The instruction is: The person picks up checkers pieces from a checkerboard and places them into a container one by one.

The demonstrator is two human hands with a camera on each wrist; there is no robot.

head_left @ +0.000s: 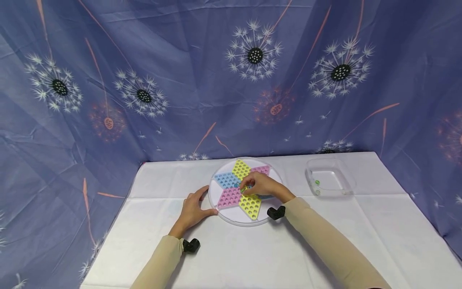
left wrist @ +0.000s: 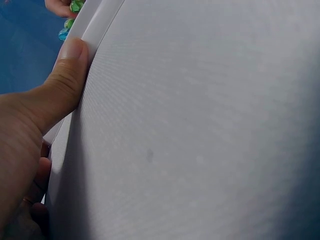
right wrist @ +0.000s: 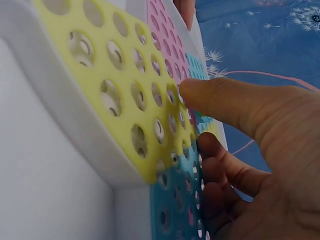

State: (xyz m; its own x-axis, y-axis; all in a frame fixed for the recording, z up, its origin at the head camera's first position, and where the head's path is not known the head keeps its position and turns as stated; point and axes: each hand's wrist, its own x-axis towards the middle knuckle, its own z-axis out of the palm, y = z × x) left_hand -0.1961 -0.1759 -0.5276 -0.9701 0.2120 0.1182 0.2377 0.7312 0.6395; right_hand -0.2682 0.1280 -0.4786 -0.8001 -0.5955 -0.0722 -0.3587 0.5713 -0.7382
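Observation:
A round white Chinese checkers board [head_left: 223, 214] with a pierced yellow, pink and blue star lies on the table. My left hand [head_left: 193, 208] holds its left rim, the thumb [left wrist: 72, 65] along the near edge and the fingers further back. Over the star's middle my right hand [head_left: 262, 184] pinches a green glass marble [left wrist: 76, 6] between thumb and fingertips. Another green marble [left wrist: 69, 23] and a blue marble [left wrist: 63, 34] sit close by on the board. In the right wrist view, the thumb [right wrist: 215, 97] and curled fingers are beside the yellow and blue points.
To the right of the board stands a clear plastic box [head_left: 330, 188]. Inside it, at the left, are a green marble [head_left: 317, 182] and another near the front wall. A white cloth [head_left: 231, 257] covers the table; a blue dandelion-print curtain [head_left: 202, 80] hangs behind.

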